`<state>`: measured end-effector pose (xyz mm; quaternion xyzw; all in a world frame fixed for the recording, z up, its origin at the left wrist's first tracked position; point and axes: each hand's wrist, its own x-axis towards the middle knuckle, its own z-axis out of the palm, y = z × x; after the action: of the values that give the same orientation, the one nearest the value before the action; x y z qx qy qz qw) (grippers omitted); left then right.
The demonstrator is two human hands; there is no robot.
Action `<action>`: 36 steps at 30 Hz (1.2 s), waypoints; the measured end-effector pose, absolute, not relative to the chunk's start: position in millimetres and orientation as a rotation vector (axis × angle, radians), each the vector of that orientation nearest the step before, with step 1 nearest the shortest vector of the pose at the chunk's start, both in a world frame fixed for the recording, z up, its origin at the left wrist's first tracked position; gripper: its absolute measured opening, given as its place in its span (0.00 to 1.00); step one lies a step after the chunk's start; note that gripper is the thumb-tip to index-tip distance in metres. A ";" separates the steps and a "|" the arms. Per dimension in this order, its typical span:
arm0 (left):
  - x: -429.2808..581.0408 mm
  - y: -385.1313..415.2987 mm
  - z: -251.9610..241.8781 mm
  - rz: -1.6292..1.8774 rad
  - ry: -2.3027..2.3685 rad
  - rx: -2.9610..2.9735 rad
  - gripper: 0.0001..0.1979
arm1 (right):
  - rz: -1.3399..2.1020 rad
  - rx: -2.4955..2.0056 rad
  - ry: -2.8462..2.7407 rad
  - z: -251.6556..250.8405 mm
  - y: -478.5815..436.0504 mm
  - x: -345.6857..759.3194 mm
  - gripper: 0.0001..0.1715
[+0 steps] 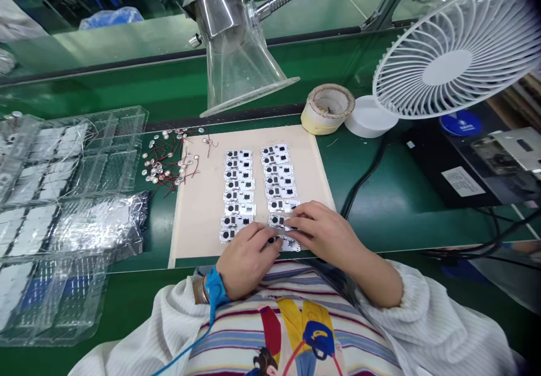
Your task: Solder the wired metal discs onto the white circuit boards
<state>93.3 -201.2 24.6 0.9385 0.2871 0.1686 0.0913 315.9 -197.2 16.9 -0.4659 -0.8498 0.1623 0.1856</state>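
Observation:
Low on the beige board, my left hand [249, 255] and my right hand [323, 232] meet with fingers closed. Between their fingertips is a thin circuit board [282, 231], seen nearly edge-on, so its face is hidden. Beneath my fingers is the lower end of the right column of small white circuit boards [280, 180]; part of that end is covered. A second column of white circuit boards [239, 185] lies to the left, above my left hand. These boards carry a black round part and dark chips. A blue wrist strap [216, 288] circles my left wrist.
Small round discs with red wires [163, 164] lie in a heap left of the beige board [198, 218]. Clear plastic trays [93, 195] hold more boards. A transparent fume hood [240, 66] hangs above. Tape roll [327, 108], white lid [369, 116] and fan [448, 66] stand right.

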 end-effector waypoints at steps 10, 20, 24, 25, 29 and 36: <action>97.4 -200.5 17.5 0.463 0.964 2.743 0.09 | 0.401 -1.346 -2.379 13.8 -190.9 312.8 0.06; 104.5 -196.3 19.3 0.484 1.063 2.717 0.10 | 0.351 -1.370 -2.342 12.4 -185.7 317.6 0.06; 73.0 -197.6 34.8 0.685 1.196 2.589 0.09 | 0.356 -1.331 -2.268 22.1 -189.8 313.3 0.08; 60.8 -197.8 37.8 0.718 1.259 2.543 0.07 | 0.379 -1.317 -2.252 24.8 -191.7 307.9 0.08; 17.4 -198.0 38.5 0.574 1.416 2.443 0.06 | 0.472 -1.183 -2.308 28.1 -199.5 270.4 0.07; 7.5 -198.6 24.0 0.392 1.477 2.422 0.16 | 0.335 -1.199 -2.494 15.9 -203.6 230.6 0.09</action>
<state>7.5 -198.6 24.0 0.8376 0.5107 0.1354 0.1388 230.6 -203.6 15.9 -0.4234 -0.8807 0.1184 0.1761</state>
